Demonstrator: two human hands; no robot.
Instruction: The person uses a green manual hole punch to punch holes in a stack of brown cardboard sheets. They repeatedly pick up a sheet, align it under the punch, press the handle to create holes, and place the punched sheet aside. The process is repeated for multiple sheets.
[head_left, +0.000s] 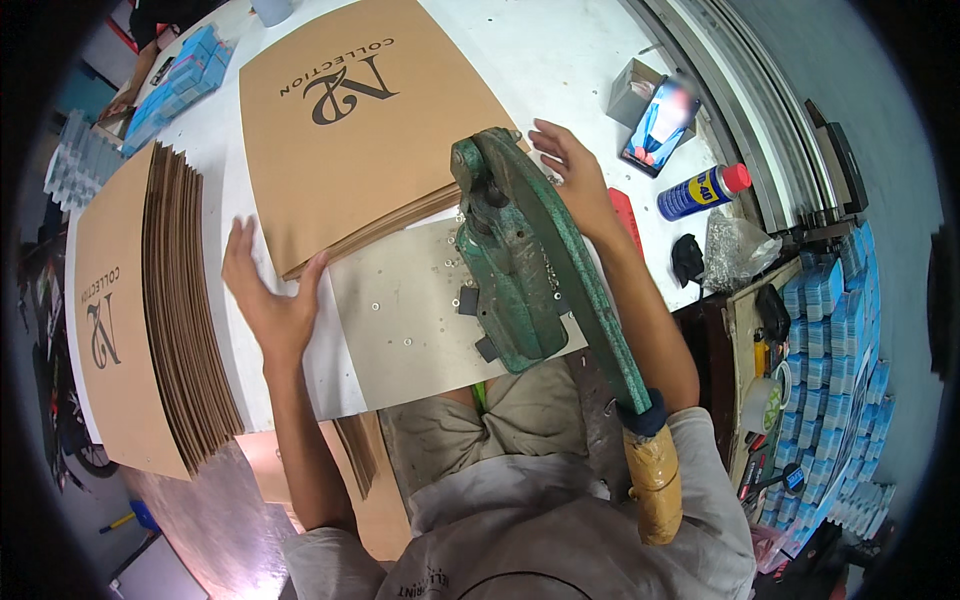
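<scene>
A stack of brown printed cardboard sheets lies on the white table in front of me. My left hand is at its near left corner, fingers spread, with the thumb against or very close to the edge. Beyond the green hand-lever press, my right hand is by the stack's right side, its fingers stretched out and holding nothing visible. The press's long lever ends in a tape-wrapped handle beside my right upper arm. Small metal rings are scattered over the grey board under the press. The press head partly hides the stack's near right corner.
A second, thicker stack of brown sheets stands at the left. On the right are a phone leaning on a grey box, a blue spray can and a clear plastic bag. Another person's arm shows at the far left.
</scene>
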